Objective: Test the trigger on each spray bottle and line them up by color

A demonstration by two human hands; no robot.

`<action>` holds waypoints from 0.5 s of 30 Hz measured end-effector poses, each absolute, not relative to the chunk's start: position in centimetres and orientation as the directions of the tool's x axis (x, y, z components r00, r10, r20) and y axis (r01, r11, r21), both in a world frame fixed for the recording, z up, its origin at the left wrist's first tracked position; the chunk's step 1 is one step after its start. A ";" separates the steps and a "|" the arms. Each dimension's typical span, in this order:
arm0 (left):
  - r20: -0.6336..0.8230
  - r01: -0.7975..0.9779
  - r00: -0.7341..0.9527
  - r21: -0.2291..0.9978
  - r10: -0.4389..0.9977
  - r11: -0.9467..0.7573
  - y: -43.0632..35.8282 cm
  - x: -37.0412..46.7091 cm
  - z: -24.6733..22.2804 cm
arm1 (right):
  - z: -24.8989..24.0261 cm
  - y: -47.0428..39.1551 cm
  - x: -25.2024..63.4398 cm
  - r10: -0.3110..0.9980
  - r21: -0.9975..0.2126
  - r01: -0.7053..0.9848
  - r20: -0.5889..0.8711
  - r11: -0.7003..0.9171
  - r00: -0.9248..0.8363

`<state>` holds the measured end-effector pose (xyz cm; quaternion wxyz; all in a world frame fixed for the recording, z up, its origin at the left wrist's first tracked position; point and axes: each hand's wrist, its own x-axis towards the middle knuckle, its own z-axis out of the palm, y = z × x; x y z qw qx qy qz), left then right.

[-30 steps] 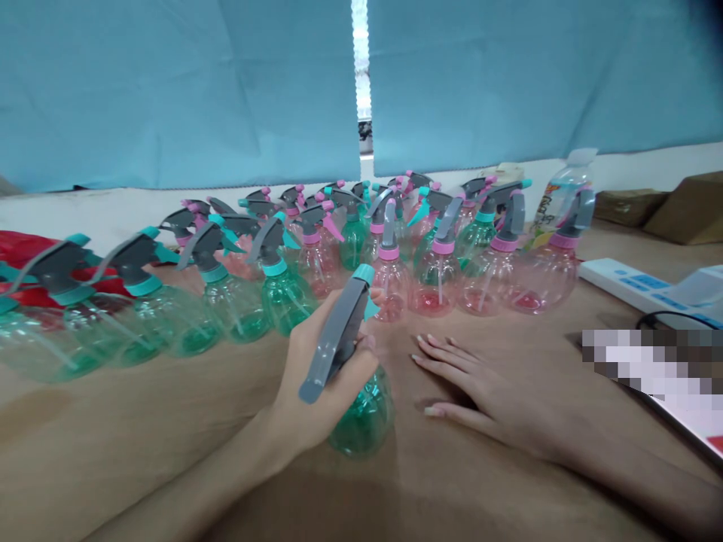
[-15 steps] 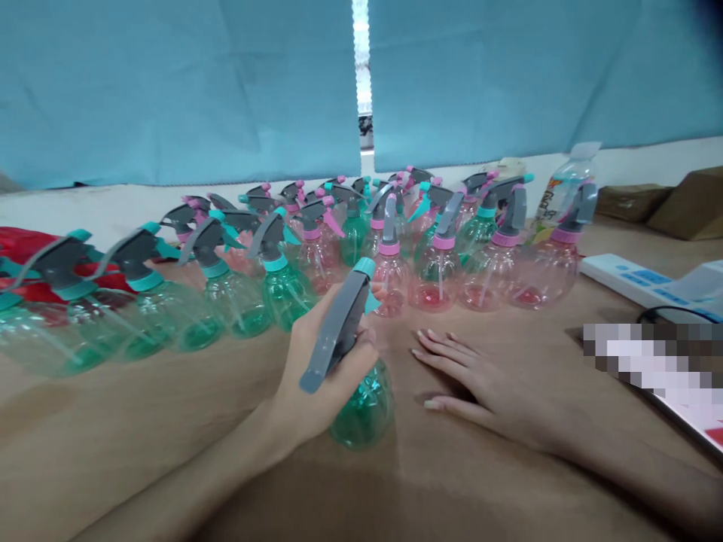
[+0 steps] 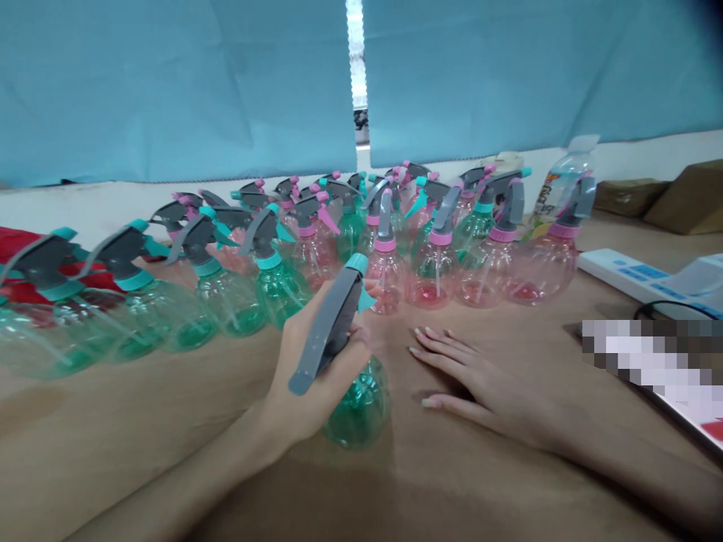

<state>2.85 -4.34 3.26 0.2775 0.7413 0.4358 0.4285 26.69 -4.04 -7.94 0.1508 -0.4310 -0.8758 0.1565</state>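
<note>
My left hand is wrapped round the neck of a green spray bottle, whose grey trigger head with a teal nozzle sticks up above my fingers. The bottle appears upright on the wooden table. My right hand lies flat on the table to its right, fingers spread, holding nothing. Just beyond my hands stand a green spray bottle and a pink spray bottle, part of a group of several green and pink ones.
At the right are a white power strip, a dark-edged device partly blurred out and brown boxes. A clear drink bottle stands behind the sprayers. Red material lies at far left; a blue curtain hangs behind.
The whole view has shifted slightly, with things appearing a little further left. My left hand keeps its grip on the green spray bottle, and my right hand stays flat.
</note>
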 end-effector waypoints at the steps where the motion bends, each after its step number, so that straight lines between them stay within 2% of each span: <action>1: 0.382 0.400 0.255 0.795 0.888 -0.457 -4.4 2.8 3.1 | -7.9 -4.0 26.7 0.802 -0.402 0.709 0.127 0.579 -0.583; 15: 0.394 0.393 0.287 0.783 0.873 -0.483 -3.8 2.4 2.8 | -8.1 -4.1 26.8 0.801 -0.395 0.709 0.138 0.584 -0.582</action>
